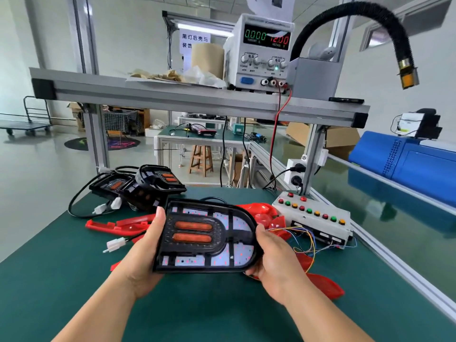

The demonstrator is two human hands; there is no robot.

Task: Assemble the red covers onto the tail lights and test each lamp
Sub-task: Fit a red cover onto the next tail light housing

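Note:
I hold a black tail light with two orange lenses and white LED boards above the green table. My left hand grips its left edge and my right hand grips its rounded right end. It carries no red cover. Red covers lie under and around it: one at the left, one behind, one at the right front. Its white connector lies loose on the table. Two more black tail lights sit stacked at the back left.
A white test box with red, green and yellow buttons and coloured wires sits to the right. A power supply reading 12.00 V stands on the upper shelf, with a black hose beside it. A blue machine is at the far right.

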